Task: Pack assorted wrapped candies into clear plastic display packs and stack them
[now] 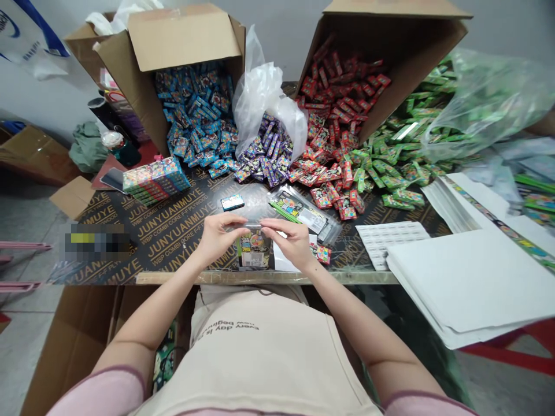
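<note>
On JUNYUANMUYE plywood (173,231), hands (215,234) (295,242) pinching packet (255,249)

A clear printed packet (255,249) is held upright at the near edge of the bench (173,234). Its top edge is pinched by the left hand (219,234) and the right hand (293,241). Behind it, blue sachets (197,115), purple sachets (265,153), red sachets (338,98) and green sachets (390,159) are heaped side by side. White sheets (468,283) are stacked at the right.

The tabletop (173,234) repeats JUNYUANMUYE, WBP COMBI CORE F-F PLYWOOD; the apron (269,358) reads "every day is" (upside down)
</note>
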`<act>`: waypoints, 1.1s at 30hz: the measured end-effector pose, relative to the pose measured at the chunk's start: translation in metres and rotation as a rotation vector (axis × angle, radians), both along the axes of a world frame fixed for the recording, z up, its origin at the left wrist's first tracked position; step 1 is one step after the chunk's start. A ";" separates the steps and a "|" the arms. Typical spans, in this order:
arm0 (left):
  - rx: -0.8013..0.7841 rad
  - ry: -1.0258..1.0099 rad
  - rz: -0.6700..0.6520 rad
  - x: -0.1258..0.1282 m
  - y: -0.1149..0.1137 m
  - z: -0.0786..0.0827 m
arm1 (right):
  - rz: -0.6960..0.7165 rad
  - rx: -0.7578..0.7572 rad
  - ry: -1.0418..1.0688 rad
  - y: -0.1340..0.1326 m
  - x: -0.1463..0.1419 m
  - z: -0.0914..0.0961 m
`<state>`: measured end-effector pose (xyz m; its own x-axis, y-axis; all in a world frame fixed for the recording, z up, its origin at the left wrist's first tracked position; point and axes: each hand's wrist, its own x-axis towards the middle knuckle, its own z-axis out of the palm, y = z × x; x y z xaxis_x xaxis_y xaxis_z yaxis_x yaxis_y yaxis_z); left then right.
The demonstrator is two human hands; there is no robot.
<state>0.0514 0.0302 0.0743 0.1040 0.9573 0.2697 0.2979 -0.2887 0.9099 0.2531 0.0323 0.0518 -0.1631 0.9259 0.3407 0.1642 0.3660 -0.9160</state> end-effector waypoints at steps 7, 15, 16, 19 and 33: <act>-0.077 -0.030 -0.072 0.002 0.005 0.011 | 0.107 -0.125 -0.088 0.008 0.001 0.021; 0.347 0.312 -0.169 -0.002 -0.013 -0.007 | 0.149 -0.049 -0.099 -0.002 0.018 0.000; 0.355 0.318 -0.172 -0.004 -0.014 -0.009 | 0.148 -0.029 -0.095 -0.006 0.020 -0.008; 0.368 0.324 -0.191 -0.006 -0.016 -0.013 | 0.075 0.065 -0.112 -0.020 0.018 -0.033; -0.031 0.081 0.322 -0.067 -0.013 -0.012 | 0.131 0.111 -0.298 0.062 -0.054 -0.040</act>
<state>-0.0157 0.0168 0.0626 -0.1851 0.9522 0.2431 0.4408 -0.1407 0.8865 0.1994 0.0948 0.0119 -0.3861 0.8503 0.3577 0.3639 0.4967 -0.7880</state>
